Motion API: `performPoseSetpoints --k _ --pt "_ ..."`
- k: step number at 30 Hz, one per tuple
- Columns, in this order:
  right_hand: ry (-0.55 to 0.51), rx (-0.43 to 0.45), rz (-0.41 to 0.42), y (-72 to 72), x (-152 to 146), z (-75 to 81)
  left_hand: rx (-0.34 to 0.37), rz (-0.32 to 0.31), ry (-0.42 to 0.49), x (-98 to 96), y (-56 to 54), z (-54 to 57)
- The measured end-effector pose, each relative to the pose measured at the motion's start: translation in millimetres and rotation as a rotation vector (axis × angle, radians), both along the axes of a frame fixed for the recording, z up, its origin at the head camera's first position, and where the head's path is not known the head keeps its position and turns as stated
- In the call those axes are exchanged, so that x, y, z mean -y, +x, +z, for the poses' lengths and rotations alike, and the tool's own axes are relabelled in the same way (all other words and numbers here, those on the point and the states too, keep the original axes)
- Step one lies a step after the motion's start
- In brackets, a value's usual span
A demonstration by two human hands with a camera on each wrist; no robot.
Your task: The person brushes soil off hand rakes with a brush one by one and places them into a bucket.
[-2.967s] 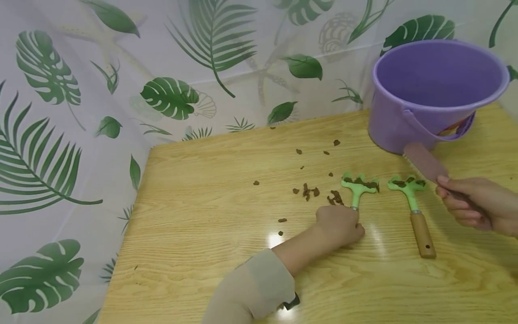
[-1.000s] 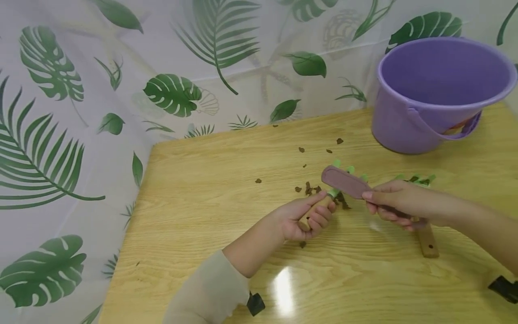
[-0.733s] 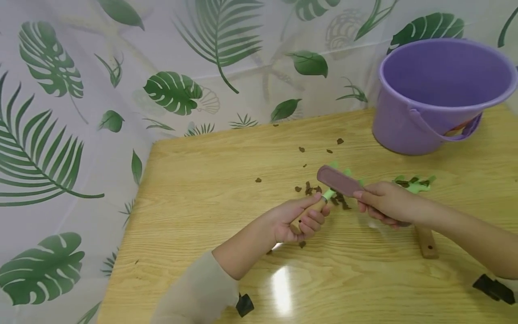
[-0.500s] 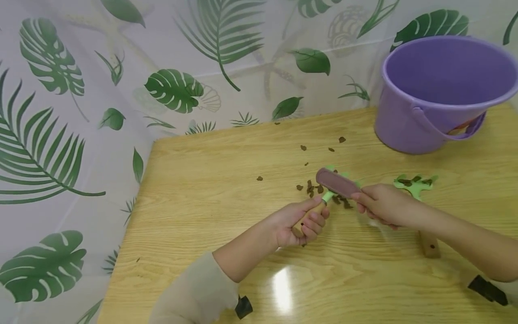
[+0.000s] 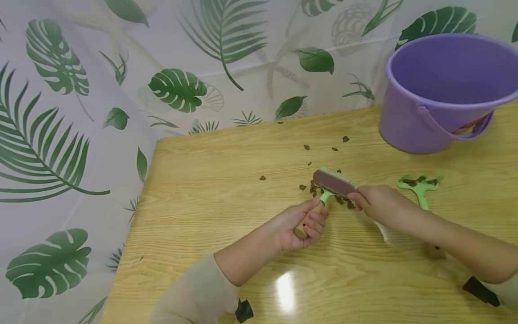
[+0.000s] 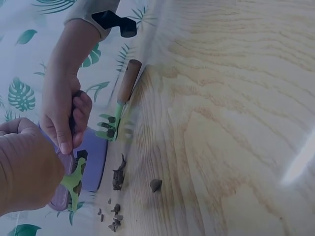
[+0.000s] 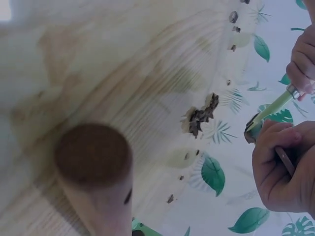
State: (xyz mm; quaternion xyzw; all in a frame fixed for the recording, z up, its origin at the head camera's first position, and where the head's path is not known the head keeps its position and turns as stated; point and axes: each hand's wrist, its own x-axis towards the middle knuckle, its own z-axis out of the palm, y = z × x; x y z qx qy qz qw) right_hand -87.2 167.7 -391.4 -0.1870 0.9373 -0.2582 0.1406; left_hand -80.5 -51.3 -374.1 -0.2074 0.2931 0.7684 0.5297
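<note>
My left hand point(image 5: 297, 227) grips the wooden handle of a small green hand rake point(image 5: 325, 196), whose head is raised over the table. A mauve brush point(image 5: 333, 183) is held in my right hand point(image 5: 382, 206), laid across that rake head and hiding much of it. Brown dirt clumps cling to the rake head point(image 6: 75, 179) in the left wrist view. The right wrist view has the green neck point(image 7: 275, 105) running from the left hand to the brush end by the right hand. A second green rake point(image 5: 421, 185), with dirt on its tines, lies beside my right forearm, which partly covers its handle.
A purple bucket point(image 5: 417, 121) stands at the back right of the wooden table point(image 5: 210, 189). Brown crumbs point(image 5: 306, 147) are scattered around and beneath the raised rake. A leaf-patterned sheet point(image 5: 243, 58) hangs behind and to the left.
Three seconds ago the left-hand rake lay on the table and the brush was near the bucket. Since then the rake has been lifted and the brush moved left onto its head, shifting slightly there lately.
</note>
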Motion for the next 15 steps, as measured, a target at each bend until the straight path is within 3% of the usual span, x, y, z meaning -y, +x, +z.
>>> performPoseSetpoints --k 15 --pt "0.026 -0.061 -0.001 4.3 4.7 3.2 -0.007 0.027 -0.057 3.0 6.5 0.4"
